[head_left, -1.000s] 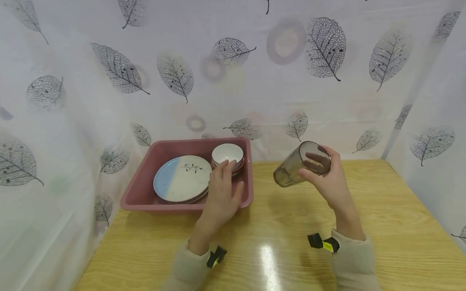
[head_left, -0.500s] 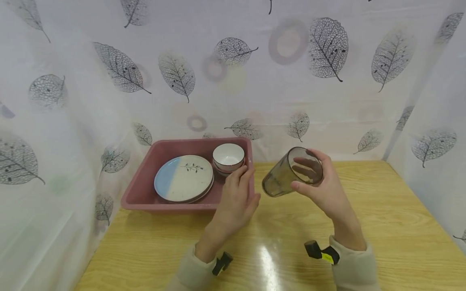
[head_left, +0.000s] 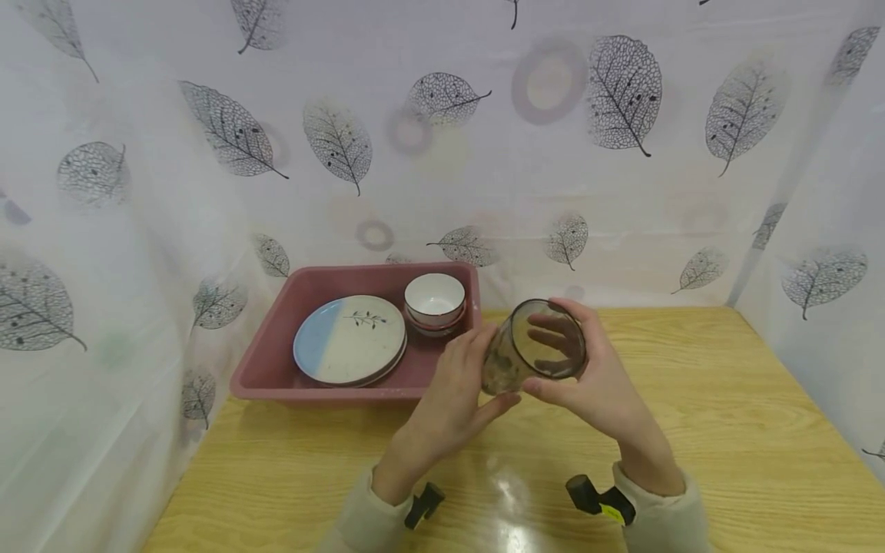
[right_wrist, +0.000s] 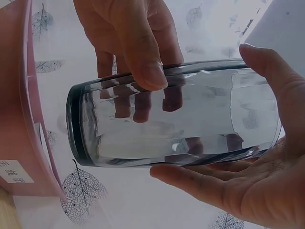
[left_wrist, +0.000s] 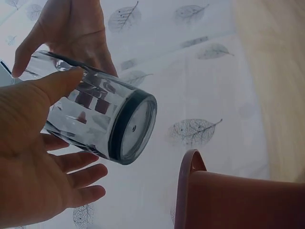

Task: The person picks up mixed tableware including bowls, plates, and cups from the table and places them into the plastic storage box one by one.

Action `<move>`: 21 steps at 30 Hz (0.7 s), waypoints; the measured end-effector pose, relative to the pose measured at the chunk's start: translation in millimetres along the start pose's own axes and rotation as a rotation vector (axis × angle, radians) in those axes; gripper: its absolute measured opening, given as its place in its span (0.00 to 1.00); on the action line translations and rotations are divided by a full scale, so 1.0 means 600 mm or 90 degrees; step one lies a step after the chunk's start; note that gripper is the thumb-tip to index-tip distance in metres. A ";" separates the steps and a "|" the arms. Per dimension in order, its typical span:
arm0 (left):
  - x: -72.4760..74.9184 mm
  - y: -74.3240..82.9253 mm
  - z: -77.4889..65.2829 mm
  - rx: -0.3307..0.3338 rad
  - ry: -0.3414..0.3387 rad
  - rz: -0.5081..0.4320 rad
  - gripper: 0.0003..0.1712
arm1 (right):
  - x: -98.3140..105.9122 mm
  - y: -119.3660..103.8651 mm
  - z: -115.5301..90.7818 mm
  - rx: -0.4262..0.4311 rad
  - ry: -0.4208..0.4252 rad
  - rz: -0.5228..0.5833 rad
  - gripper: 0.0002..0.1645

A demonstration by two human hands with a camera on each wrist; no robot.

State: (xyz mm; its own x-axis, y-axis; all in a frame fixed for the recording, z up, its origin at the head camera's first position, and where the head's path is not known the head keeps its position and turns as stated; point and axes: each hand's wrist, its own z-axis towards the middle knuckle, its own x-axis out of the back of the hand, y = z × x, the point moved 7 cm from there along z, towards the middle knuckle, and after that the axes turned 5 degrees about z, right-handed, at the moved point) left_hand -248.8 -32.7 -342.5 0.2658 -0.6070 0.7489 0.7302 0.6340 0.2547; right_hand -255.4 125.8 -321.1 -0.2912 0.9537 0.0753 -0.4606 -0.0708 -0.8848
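A clear grey-tinted drinking glass is held above the table in both hands, lying tilted with its mouth up and to the right. My right hand grips it near the rim, its fingers visible through the glass. My left hand is around the lower part, thumb on one side and fingers on the other. In the left wrist view the thick round base of the glass points away from the hands. The right wrist view shows the left thumb against the glass wall.
A pink plastic basin stands left of the hands. In it lie stacked plates, the top one blue and cream with a leaf sprig, and stacked bowls. A leaf-patterned curtain hangs behind the wooden table.
The right hand has brought the glass left and toward the body. The left hand has moved right from over the basin and taken hold of the glass's lower part.
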 end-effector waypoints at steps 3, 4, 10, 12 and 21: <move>0.001 0.002 0.001 -0.011 0.005 -0.007 0.53 | -0.005 -0.001 0.000 -0.004 -0.005 0.012 0.56; 0.002 0.003 0.001 -0.013 0.007 -0.010 0.53 | -0.006 -0.001 0.000 -0.004 -0.005 0.012 0.56; 0.004 0.002 0.002 -0.002 0.001 -0.033 0.52 | -0.013 -0.008 -0.001 0.013 -0.004 0.002 0.59; 0.006 0.003 0.001 -0.001 0.001 -0.033 0.53 | -0.015 -0.010 -0.002 0.015 -0.003 -0.003 0.60; 0.007 0.001 0.000 -0.005 -0.005 -0.030 0.56 | -0.018 -0.011 -0.004 0.002 0.001 -0.017 0.61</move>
State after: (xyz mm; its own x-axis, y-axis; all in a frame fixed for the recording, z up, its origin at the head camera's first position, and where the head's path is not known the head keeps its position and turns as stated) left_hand -247.4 -34.9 -339.6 0.2264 -0.6319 0.7413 0.7466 0.6013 0.2846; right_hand -247.6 116.8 -317.1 -0.2773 0.9558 0.0973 -0.4706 -0.0468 -0.8811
